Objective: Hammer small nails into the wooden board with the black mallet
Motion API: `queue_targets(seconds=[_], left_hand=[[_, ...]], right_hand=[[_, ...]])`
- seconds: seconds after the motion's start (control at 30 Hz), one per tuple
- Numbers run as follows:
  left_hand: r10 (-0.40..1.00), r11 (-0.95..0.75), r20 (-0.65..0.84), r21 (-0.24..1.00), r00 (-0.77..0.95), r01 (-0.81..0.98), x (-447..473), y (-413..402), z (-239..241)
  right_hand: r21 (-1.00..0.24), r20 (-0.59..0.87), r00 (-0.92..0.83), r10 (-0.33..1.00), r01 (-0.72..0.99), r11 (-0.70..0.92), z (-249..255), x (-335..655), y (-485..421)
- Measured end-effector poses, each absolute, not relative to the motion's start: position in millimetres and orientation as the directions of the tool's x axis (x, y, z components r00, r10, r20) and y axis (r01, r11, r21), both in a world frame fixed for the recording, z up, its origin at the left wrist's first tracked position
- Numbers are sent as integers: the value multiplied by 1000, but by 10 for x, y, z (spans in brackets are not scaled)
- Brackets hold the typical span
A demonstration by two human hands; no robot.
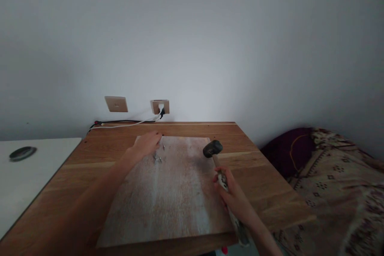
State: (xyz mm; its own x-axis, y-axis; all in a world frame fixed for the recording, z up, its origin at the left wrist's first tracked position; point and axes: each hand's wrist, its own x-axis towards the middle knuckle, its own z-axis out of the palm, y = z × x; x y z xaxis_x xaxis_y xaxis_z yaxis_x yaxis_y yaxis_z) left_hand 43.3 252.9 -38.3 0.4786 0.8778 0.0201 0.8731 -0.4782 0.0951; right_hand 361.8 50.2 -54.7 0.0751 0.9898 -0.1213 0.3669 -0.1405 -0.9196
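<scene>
My right hand (228, 192) is wrapped round the worn, pale-flecked handle of a mallet (213, 149) with a black head. The head is raised over the right side of a whitish wooden board (168, 196). At the board's far left corner lies my left hand (148, 143), its fingers bent and close together; what they hold, if anything, is hidden. Just in front of that hand, several loose metal nails (157, 157) lie on the board. A single small nail (163, 148) shows near my left fingertips. Further right, tiny marks or nails form a row, too small to tell.
The board rests on a brown wooden table (264, 176) against a wall. Cables (126, 125) run along its back edge to a socket (160, 107). A white surface (36, 180) with a dark round object (23, 153) is at left. Patterned bedding (336, 192) lies at right.
</scene>
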Motion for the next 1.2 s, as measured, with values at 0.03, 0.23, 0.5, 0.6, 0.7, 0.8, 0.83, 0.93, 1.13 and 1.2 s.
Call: queue_targets(seconds=[0.03, 0.23, 0.5, 0.6, 0.7, 0.8, 0.83, 0.93, 1.13, 1.2], left_hand=[[871, -491, 40, 90, 489, 867, 435, 2527, -401], [878, -471, 239, 268, 416, 841, 338, 2528, -613], [901, -407, 319, 384, 295, 829, 181, 2755, -793], [903, -396, 330, 388, 276, 832, 157, 2821, -776], [906, -386, 347, 439, 243, 811, 246, 2872, -712], [911, -388, 357, 574, 206, 721, 579, 2910, -601], [913, -390, 359, 629, 194, 672, 744, 2919, -567], [918, -395, 336, 715, 211, 577, 1296, 2927, -522], [912, -409, 320, 710, 256, 573, 1946, 2884, -693], [908, -420, 326, 707, 264, 569, 1981, 2860, -751]], right_hand=[[-895, -84, 80, 993, 432, -110, -574, 3634, 571], [-748, 60, 19, 998, 663, 32, -693, 3655, 869], [-755, -75, -29, 997, 655, -37, -607, 3688, 1338], [-780, -168, -81, 982, 621, -82, -551, 3694, 1432], [-794, -231, -111, 967, 595, -122, -495, 3719, 1530], [-798, -201, -71, 977, 591, -121, -449, 3744, 1703], [-796, -170, -42, 985, 595, -112, -438, 3747, 1774], [-778, -81, 39, 996, 622, -87, -424, 3744, 1968], [-747, -75, 50, 996, 659, -89, -504, 3763, 2065], [-747, -83, 56, 995, 657, -100, -542, 3768, 2037]])
